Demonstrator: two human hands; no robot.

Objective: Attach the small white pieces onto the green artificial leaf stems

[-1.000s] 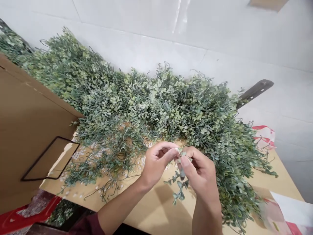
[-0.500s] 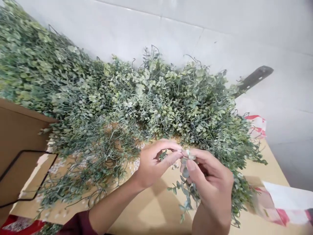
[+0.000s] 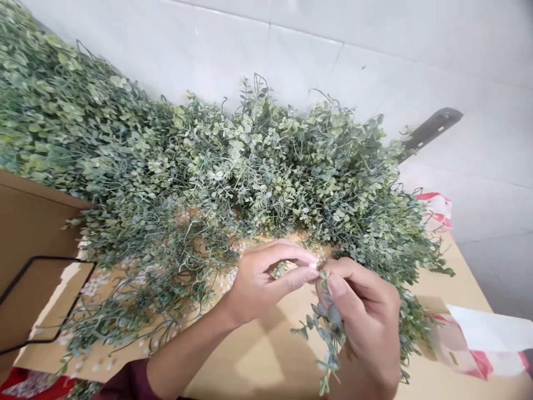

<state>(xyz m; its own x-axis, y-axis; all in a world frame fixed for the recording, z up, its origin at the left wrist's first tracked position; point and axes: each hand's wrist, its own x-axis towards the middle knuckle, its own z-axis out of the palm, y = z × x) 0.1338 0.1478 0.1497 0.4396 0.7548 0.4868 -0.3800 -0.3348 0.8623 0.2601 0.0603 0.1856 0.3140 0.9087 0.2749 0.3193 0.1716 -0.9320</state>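
Slender grey-green sprig of small round leaves [image 3: 328, 328] on a thin wiry stem, at the near edge of the large heap of green artificial foliage [image 3: 208, 166], dangling toward the tan tabletop [image 3: 258, 369] below. Left hand [image 3: 260, 283], bare, closed into a pinch, thumb and fingertips meeting at the sprig's upper end; right hand [image 3: 362, 316], bare, likewise closed, fingers curled round the same end, thumb pressed over the leaves. Exact grip point partly hidden behind the fingers. Maroon sleeve [image 3: 129, 383] on the left forearm, in front of the heap. Left of the heap: brown cardboard sheet [image 3: 33, 222], with a thin black wire rectangle [image 3: 54, 257] lying across its edge. Beneath the heap's front fringe: scattered small white beads [image 3: 97, 286]. Right of the heap: red-and-white plastic bag [image 3: 437, 208]. Behind the heap: white tiled wall [image 3: 291, 50] and dark slotted metal bracket [image 3: 428, 129]. Risks, as judged: a loose pinch letting the sprig drop back into the heap; wiry tendrils snagging neighbouring stems under a sharp pull, tearing leaves or dragging the fringe off the tabletop; beads rolling away if brushed.
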